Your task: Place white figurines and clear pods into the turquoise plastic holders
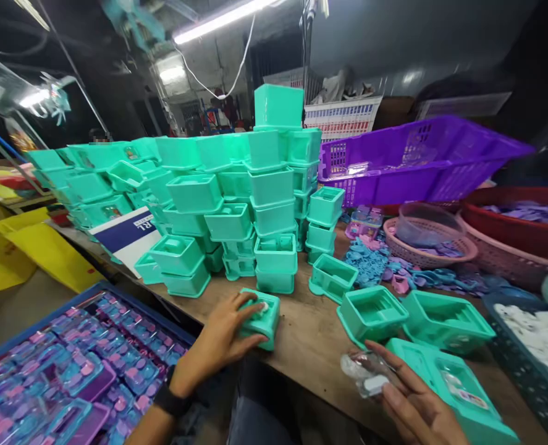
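Note:
My left hand [218,337] grips a small teal plastic box [261,316] that rests on the wooden table [311,346], fingers over its top. My right hand [410,395] holds a clear plastic blister piece with a small white part [364,374] near the table's front edge. Beside that hand lies a teal box [454,386] with a sticker on it. Two open teal boxes [373,312] sit just beyond.
A big stack of teal boxes [236,204] fills the table's far side. A purple basket [417,157], pink basket [429,241], red tub [519,219] and loose blue and purple parts [394,266] lie right. A blue crate [79,364] of packaged toys sits low left.

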